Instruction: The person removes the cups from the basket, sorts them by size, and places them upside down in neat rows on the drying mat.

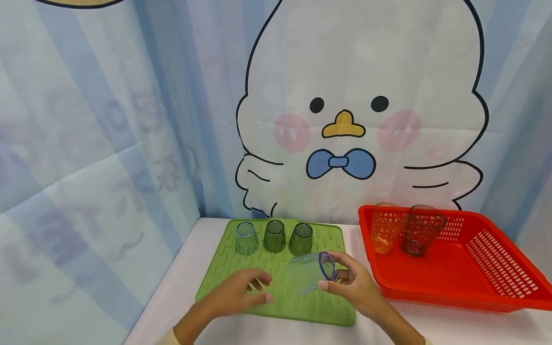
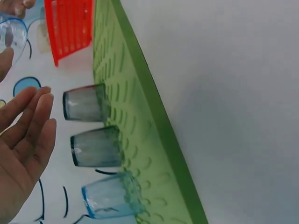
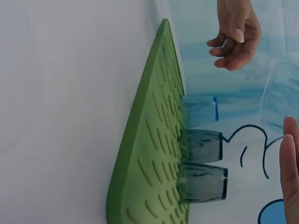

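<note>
My right hand [image 1: 351,282] pinches a clear glass [image 1: 304,272] with a blue edge near its end, thumb below and fingers above. The glass lies tilted sideways in the air above the green drying mat [image 1: 276,306]. To its left, my left hand [image 1: 239,292] hovers over the mat with fingers loosely bent and nothing in them. Along the mat's far side stand a pale blue glass [image 1: 247,238] and two dark grey glasses, one in the middle [image 1: 274,236] and one on the right [image 1: 301,239].
A red plastic basket [image 1: 461,299] stands to the right of the mat. Inside, an amber-looking glass [image 1: 386,227] and a darker glass [image 1: 422,230] lean at its back left. A curtain with a cartoon bird [image 1: 358,62] hangs behind the white table [image 1: 181,268].
</note>
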`<action>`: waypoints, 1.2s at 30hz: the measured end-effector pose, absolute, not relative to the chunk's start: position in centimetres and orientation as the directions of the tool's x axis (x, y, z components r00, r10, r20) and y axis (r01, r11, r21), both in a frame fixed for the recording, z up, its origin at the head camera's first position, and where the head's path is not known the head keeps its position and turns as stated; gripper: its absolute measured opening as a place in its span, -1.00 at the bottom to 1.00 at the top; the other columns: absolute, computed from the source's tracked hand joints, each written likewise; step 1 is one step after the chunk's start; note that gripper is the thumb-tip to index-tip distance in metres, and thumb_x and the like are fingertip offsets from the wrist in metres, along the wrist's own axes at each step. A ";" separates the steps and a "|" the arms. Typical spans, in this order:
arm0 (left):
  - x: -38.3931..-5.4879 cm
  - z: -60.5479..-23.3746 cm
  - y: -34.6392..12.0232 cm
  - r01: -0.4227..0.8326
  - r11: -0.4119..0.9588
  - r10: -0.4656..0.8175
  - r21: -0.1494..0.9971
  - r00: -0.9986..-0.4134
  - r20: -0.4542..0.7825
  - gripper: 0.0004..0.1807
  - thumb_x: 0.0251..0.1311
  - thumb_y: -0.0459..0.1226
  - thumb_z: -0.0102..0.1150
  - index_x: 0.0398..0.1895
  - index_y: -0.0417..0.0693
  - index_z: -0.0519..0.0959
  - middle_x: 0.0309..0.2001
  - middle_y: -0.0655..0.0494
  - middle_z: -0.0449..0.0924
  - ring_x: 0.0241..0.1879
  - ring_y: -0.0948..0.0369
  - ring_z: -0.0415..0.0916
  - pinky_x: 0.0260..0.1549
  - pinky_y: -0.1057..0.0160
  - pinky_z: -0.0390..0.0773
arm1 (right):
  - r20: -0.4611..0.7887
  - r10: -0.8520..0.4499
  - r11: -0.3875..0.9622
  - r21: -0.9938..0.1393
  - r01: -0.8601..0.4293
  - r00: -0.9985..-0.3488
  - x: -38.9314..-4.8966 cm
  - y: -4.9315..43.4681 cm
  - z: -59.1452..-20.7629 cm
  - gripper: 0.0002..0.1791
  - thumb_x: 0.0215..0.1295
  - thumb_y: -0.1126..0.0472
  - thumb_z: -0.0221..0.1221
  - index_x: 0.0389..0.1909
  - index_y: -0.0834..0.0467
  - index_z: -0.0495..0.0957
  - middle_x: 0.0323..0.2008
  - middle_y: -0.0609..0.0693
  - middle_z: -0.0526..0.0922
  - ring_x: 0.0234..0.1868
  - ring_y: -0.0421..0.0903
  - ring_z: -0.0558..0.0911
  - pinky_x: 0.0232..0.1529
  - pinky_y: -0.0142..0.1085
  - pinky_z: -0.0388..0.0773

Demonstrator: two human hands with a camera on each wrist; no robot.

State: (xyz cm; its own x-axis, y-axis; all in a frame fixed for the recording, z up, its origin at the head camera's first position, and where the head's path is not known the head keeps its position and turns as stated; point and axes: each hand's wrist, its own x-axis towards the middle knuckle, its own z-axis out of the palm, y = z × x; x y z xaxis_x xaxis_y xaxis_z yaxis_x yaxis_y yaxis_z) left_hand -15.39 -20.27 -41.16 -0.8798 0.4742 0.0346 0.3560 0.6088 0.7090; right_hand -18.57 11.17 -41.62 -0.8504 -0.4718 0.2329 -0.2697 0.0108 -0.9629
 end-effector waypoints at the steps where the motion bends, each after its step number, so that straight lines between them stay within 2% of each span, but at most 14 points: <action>1: -15.5 -41.3 -20.5 0.348 0.612 0.464 0.710 -0.885 0.033 -0.55 0.30 -0.01 0.29 0.08 -0.12 0.60 -0.01 -0.01 0.66 -0.12 0.23 0.60 -0.09 0.20 0.62 | 0.226 -0.461 0.029 -0.963 -0.269 -0.858 -18.8 11.2 -41.6 -0.36 0.23 0.36 0.34 0.32 0.33 0.36 0.19 0.35 0.46 -0.25 -0.13 0.76 -0.27 -0.26 0.72; 7: -16.2 -42.2 -22.1 0.311 0.622 0.424 0.719 -0.905 0.024 -0.54 0.32 -0.03 0.28 0.07 -0.20 0.59 -0.03 -0.04 0.66 -0.15 0.20 0.60 -0.15 0.26 0.61 | 0.181 -0.402 0.131 -0.959 -0.252 -0.897 -19.7 11.0 -41.7 -0.38 0.21 0.27 0.38 0.29 0.22 0.43 0.17 0.29 0.49 -0.48 -0.25 0.58 -0.53 -0.39 0.50; 13: -17.0 -43.1 -23.9 0.285 0.623 0.417 0.728 -0.909 0.000 -0.54 0.33 -0.03 0.27 0.07 -0.21 0.59 -0.07 0.02 0.65 -0.15 0.21 0.59 -0.18 0.29 0.60 | 0.175 -0.369 0.170 -0.953 -0.252 -0.913 -20.7 10.8 -41.8 -0.41 0.21 0.22 0.39 0.27 0.15 0.47 0.10 0.23 0.53 -0.48 -0.21 0.60 -0.57 -0.38 0.42; 17: -17.3 -43.5 -25.1 0.237 0.617 0.395 0.751 -0.918 -0.035 -0.57 0.33 -0.07 0.27 0.07 -0.21 0.60 -0.08 0.08 0.63 -0.13 0.20 0.57 -0.18 0.29 0.58 | 0.152 -0.342 0.210 -0.950 -0.233 -0.928 -21.3 10.5 -41.9 -0.39 0.20 0.17 0.40 0.27 0.13 0.48 0.08 0.19 0.55 -0.49 -0.16 0.61 -0.55 -0.36 0.46; 20: -17.5 -43.7 -25.9 0.187 0.627 0.351 0.756 -0.935 -0.060 -0.58 0.31 -0.10 0.29 0.05 -0.24 0.59 -0.09 0.04 0.64 -0.13 0.17 0.57 -0.18 0.22 0.58 | 0.129 -0.316 0.248 -0.945 -0.213 -0.940 -21.9 10.2 -42.0 -0.37 0.17 0.12 0.43 0.27 0.09 0.48 0.08 0.16 0.56 -0.48 -0.09 0.64 -0.49 -0.31 0.54; 26: -17.9 -44.2 -27.2 0.112 0.691 0.255 0.714 -0.962 -0.095 -0.59 0.25 -0.13 0.34 -0.01 -0.26 0.60 -0.15 0.01 0.64 -0.15 0.13 0.58 -0.20 0.14 0.60 | 0.082 -0.276 0.286 -0.944 -0.164 -0.958 -23.0 9.4 -42.0 -0.30 0.14 0.06 0.46 0.30 0.08 0.46 0.18 0.20 0.50 -0.43 0.09 0.70 -0.38 -0.24 0.64; 28: -18.1 -44.4 -27.5 0.110 0.712 0.241 0.693 -0.966 -0.095 -0.59 0.23 -0.13 0.36 -0.03 -0.27 0.60 -0.16 0.00 0.64 -0.15 0.11 0.59 -0.19 0.12 0.61 | 0.083 -0.267 0.295 -0.941 -0.164 -0.960 -23.2 9.2 -42.0 -0.28 0.14 0.06 0.46 0.32 0.10 0.44 0.21 0.22 0.49 -0.44 0.10 0.70 -0.42 -0.26 0.62; 36: -18.4 -44.7 -27.9 0.045 0.776 0.168 0.629 -0.976 -0.136 -0.58 0.14 -0.15 0.44 -0.05 -0.24 0.61 -0.16 0.02 0.64 -0.11 0.07 0.59 -0.08 -0.01 0.61 | 0.091 -0.190 0.374 -0.914 -0.158 -0.978 -24.4 8.7 -42.4 -0.26 0.15 0.00 0.45 0.33 0.10 0.44 0.23 0.24 0.50 -0.38 0.11 0.74 -0.30 -0.24 0.65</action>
State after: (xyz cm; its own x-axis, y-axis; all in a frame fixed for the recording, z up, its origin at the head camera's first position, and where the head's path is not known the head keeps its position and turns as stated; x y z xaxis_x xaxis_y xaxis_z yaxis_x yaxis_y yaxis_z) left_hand -18.44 -27.89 -44.73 -0.9764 0.1676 -0.1364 0.0455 0.7763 0.6288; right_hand -24.38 8.66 -42.39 -0.9776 -0.1896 0.0911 -0.1577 0.3739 -0.9140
